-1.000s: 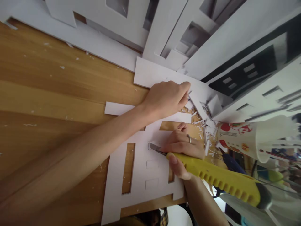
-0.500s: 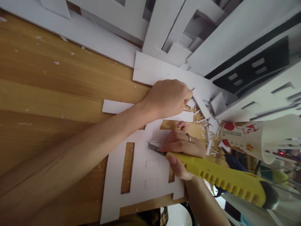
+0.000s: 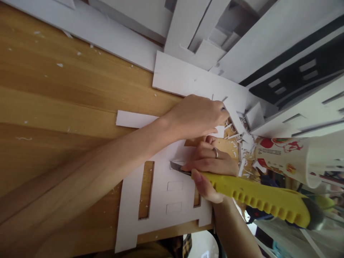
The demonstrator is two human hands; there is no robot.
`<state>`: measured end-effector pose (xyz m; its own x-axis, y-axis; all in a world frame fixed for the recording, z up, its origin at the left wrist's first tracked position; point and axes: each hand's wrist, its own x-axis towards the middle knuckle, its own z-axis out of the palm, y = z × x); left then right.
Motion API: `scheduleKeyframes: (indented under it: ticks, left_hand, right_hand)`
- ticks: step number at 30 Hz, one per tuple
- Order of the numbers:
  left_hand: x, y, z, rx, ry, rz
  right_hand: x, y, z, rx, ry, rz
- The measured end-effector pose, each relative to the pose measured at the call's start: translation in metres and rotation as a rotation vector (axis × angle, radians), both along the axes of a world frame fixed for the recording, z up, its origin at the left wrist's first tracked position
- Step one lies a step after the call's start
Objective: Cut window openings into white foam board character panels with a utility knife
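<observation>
1. The wooden plank surface [image 3: 67, 93] carries everything; large white foam-board panels with window cut-outs [image 3: 268, 53] are stacked along its far edge and far right corner, too overlapped to count.
2. One flat white foam-board sheet with rectangular cut-outs [image 3: 161, 200] lies at the near edge of the surface. It shows two long open slots through which the wood is seen, and two small rectangles scored in outline, with a third under the blade.
3. One yellow ribbed utility knife [image 3: 255, 197] is gripped in the right hand [image 3: 212, 168], fingers closed round the handle; a ring sits on one finger. The blade tip touches the sheet at the topmost small rectangle.
4. The left hand [image 3: 196, 116] is curled shut, knuckles up, pressing on the sheet's far strip just beyond the right hand. Whether it pinches a scrap I cannot tell.
5. One printed red-and-white paper cup [image 3: 285, 157] lies on its side at the right edge.
6. Many white foam offcuts and shavings [image 3: 239, 139] are heaped between the cup and the hands.
7. Judgement: the step in hand looks like cutting out the first small window. The next move would call for a steady pull along the scored line, with the left hand clear of the blade's path.
</observation>
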<state>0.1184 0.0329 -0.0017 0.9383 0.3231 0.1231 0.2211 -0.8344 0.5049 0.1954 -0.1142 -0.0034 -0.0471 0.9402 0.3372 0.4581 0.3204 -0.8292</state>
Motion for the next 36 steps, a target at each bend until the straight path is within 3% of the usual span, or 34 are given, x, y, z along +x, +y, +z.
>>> scheduleKeyframes:
  ticks: [3,7,10,17,36]
  left_hand:
    - [0.001,-0.003,-0.003,0.032,-0.013,0.063]
    - [0.003,-0.011,-0.011,0.073,-0.068,0.275]
    - [0.004,-0.015,-0.013,0.093,-0.083,0.361]
    - [0.003,-0.015,-0.006,0.067,-0.031,0.343]
    - [0.003,-0.011,-0.017,0.050,0.012,0.307]
  right_hand:
    - [-0.001,0.003,0.003,-0.001,-0.021,0.000]
    - [-0.004,0.005,0.012,-0.030,-0.077,-0.026]
    - [-0.005,0.004,0.017,-0.049,-0.091,-0.038]
    - [-0.003,0.006,0.017,-0.018,-0.110,-0.004]
    - [-0.002,0.005,0.027,-0.172,-0.071,-0.073]
